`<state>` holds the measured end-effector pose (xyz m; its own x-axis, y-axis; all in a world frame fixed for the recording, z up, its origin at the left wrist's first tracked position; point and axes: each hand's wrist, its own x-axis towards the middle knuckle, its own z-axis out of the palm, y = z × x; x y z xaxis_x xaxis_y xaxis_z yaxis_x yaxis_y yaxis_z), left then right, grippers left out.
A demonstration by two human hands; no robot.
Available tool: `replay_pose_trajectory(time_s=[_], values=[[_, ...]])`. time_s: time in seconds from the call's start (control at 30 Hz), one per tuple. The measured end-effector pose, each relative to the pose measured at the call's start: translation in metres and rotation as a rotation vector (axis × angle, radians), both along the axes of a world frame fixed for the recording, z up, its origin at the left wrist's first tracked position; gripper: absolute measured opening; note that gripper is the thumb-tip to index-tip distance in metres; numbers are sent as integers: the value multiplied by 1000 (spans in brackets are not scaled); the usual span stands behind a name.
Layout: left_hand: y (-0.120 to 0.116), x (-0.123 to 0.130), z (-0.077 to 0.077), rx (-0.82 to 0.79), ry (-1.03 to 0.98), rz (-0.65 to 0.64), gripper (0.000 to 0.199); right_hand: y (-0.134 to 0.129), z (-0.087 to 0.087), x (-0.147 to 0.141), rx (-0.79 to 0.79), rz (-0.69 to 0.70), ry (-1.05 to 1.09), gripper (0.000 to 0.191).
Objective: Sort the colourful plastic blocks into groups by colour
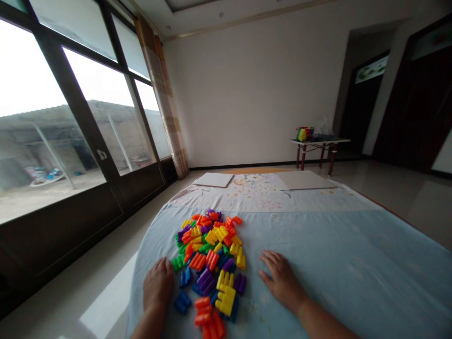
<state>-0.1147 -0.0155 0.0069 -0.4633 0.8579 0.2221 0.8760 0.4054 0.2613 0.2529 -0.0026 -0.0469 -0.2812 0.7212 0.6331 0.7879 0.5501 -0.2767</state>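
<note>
A long heap of plastic building pieces (212,254) in orange, yellow, green, blue and purple lies on a light blue cloth. Beside its left edge, my left hand (158,282) rests on the cloth, close to the green and blue pieces, with nothing seen in it. On the other side, my right hand (280,278) lies flat with its fingers spread, holding nothing, apart from the purple and yellow pieces. Nearest to me are orange pieces (212,325), and a yellow piece (226,300) sits just beyond them.
At the table's far end lie a white board (213,180) and a wider pale board (306,180) on a flowered cloth (261,200). Beyond stands a small side table (319,141) with a colourful bag (304,133). Windows and a curtain (165,94) are on the left.
</note>
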Motion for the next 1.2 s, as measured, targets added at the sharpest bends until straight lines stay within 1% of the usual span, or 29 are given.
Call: replay_pose_trajectory(time_s=[0.17, 0.27, 0.33, 0.37, 0.43, 0.5, 0.57, 0.63, 0.7, 0.77, 0.83, 0.9, 0.97, 1.03, 1.13, 1.2], values=[[2, 2, -2, -18, 51, 5, 50, 0, -2, 2, -37, 12, -18, 29], [1, 3, -5, -15, 67, 16, 48, 4, 0, 7, -49, 24, 17, 27], [0, 3, -6, -13, 68, 20, 46, 7, 10, 5, -27, 28, 61, 25], [0, 4, -7, -12, 67, 21, 45, 7, 18, 2, -6, 35, 81, 25], [-1, 4, -8, -10, 62, 24, 44, 6, 40, -15, 41, 84, 98, 24], [-1, 5, -9, -9, 57, 25, 44, 2, 66, -44, 67, 193, 78, 25], [-2, 6, -9, -11, 56, 25, 43, 0, 88, -85, 63, 327, 35, 25], [-3, 7, -8, -14, 58, 25, 42, 1, 102, -131, 39, 432, -27, 25], [-4, 8, -7, -23, 60, 26, 43, 7, 105, -178, -2, 473, -124, 23], [-6, 8, -7, -36, 61, 21, 43, 16, 100, -219, -47, 454, -223, 25], [-8, 7, -8, -47, 65, 4, 43, 25, 90, -250, -86, 415, -293, 28], [-8, 6, -9, -52, 70, -12, 42, 32, 80, -268, -121, 382, -328, 29], [-7, 6, -10, -51, 74, -11, 42, 36, 74, -272, -141, 359, -331, 26], [-6, 8, -10, -43, 78, 7, 43, 37, 73, -267, -141, 338, -332, 24], [-4, 11, -9, -29, 83, 38, 45, 36, 80, -249, -151, 272, -379, 26], [-3, 13, -8, -28, 85, 53, 45, 38, 89, -234, -219, 242, -462, 29]])
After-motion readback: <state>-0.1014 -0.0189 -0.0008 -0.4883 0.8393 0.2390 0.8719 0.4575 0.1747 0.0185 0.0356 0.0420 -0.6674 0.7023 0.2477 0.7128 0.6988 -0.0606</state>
